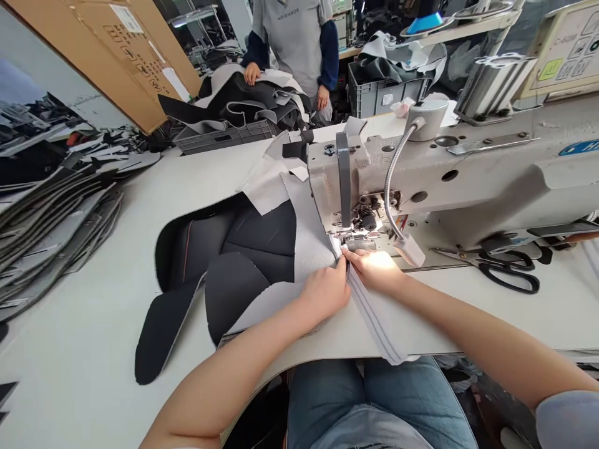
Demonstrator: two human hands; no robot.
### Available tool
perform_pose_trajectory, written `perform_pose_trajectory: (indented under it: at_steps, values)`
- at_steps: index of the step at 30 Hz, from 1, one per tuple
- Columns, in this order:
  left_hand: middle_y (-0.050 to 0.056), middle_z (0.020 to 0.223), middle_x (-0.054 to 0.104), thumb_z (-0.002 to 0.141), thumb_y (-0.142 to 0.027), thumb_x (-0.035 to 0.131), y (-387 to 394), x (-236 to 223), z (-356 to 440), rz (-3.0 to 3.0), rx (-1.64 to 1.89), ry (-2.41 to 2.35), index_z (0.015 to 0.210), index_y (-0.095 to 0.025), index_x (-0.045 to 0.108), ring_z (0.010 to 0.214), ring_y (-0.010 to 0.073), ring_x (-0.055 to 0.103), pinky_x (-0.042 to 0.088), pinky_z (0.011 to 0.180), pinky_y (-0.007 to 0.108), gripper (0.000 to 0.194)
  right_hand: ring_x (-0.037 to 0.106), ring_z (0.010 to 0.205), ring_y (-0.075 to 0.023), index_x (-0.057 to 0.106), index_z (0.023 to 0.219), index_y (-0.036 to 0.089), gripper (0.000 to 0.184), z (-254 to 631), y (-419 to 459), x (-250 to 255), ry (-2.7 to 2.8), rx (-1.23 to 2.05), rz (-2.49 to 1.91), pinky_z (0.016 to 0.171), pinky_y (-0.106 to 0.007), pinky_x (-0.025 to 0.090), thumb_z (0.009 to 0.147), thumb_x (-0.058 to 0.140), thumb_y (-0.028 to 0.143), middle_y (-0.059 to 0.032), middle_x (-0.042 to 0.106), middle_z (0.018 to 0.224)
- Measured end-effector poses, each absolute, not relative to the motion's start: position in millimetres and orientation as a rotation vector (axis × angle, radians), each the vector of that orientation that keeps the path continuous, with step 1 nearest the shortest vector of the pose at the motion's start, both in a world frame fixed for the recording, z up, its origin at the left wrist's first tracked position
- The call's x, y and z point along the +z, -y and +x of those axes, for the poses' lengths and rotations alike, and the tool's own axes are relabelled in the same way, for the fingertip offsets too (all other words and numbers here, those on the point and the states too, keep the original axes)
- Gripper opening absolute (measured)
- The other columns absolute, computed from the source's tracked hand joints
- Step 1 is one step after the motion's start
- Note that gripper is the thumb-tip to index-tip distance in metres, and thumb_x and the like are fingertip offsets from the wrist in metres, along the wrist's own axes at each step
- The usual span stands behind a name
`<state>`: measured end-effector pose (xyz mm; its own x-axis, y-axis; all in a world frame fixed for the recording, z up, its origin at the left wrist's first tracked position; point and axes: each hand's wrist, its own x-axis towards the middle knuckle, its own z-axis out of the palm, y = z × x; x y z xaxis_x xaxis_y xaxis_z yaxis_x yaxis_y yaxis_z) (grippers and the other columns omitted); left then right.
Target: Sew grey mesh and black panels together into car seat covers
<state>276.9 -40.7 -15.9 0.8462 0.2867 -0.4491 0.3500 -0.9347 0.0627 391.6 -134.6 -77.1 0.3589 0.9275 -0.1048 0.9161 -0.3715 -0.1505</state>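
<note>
My left hand point(327, 288) is closed on the edge of a black and grey padded fabric piece point(262, 240), just in front of the sewing machine's needle area point(344, 240). Beside it, my right hand point(377, 269) pinches a pale zipper strip point(374, 318) with dark lines along it. The fingertips of both hands almost meet under the machine head, and the strip trails from them to the table's front edge. Black flaps of the fabric piece spread over the table on the left; its grey backing faces up near the needle. My fingers partly hide the seam edge.
Black-handled scissors point(503, 265) lie right of my right hand. A bendable lamp point(409, 249) hangs close above it. Stacked fabric panels point(60, 231) are at the left. Behind the table, a co-worker point(294, 43) stands at a grey crate point(224, 137) of fabric pieces.
</note>
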Motion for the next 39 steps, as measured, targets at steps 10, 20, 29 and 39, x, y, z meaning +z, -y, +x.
perform_pose_trajectory:
  at_steps: [10, 20, 29, 39]
  values:
    - [0.016, 0.096, 0.069, 0.086, -0.023, 0.037, 35, -19, 283, 2.895, -0.650, -0.529, 0.148, -0.011, 0.025, 0.091, 0.0322, 0.067, 0.051, 0.072, 0.038, 0.064, 0.063, 0.091, -0.0212, 0.050, 0.135, 0.018, 0.044, 389, 135, -77, 1.629, 0.228, -2.534, 0.069, -0.027, 0.043, 0.095, 0.034, 0.027, -0.0119, 0.067, 0.101]
    - [0.018, 0.095, 0.069, 0.088, -0.020, 0.038, 23, -24, 287, 3.039, -0.536, -0.473, 0.144, -0.012, 0.035, 0.090, 0.0316, 0.068, 0.051, 0.075, 0.041, 0.057, 0.065, 0.093, -0.0211, 0.051, 0.135, 0.018, 0.045, 389, 130, -84, 1.541, 0.186, -2.484, 0.074, -0.028, 0.046, 0.093, 0.036, 0.026, -0.0106, 0.069, 0.103]
    - [0.010, 0.097, 0.067, 0.090, -0.022, 0.036, 14, -19, 275, 3.037, -0.298, -0.325, 0.108, -0.018, 0.060, 0.088, 0.0243, 0.066, 0.052, 0.076, 0.035, 0.030, 0.067, 0.092, -0.0212, 0.066, 0.115, 0.019, 0.042, 390, 128, -84, 1.394, 0.132, -2.222, 0.081, -0.031, 0.049, 0.092, 0.032, 0.026, -0.0077, 0.072, 0.099]
    - [0.014, 0.157, 0.016, 0.065, -0.026, 0.070, -20, 27, 164, 3.015, -0.572, -0.649, 0.146, -0.023, 0.030, 0.142, 0.0327, 0.023, 0.028, 0.111, 0.047, 0.090, 0.055, 0.110, -0.0241, 0.062, 0.118, 0.021, 0.037, 387, 138, -79, 1.487, 0.067, -2.090, 0.094, -0.037, 0.044, 0.084, 0.056, 0.034, -0.0111, 0.061, 0.117]
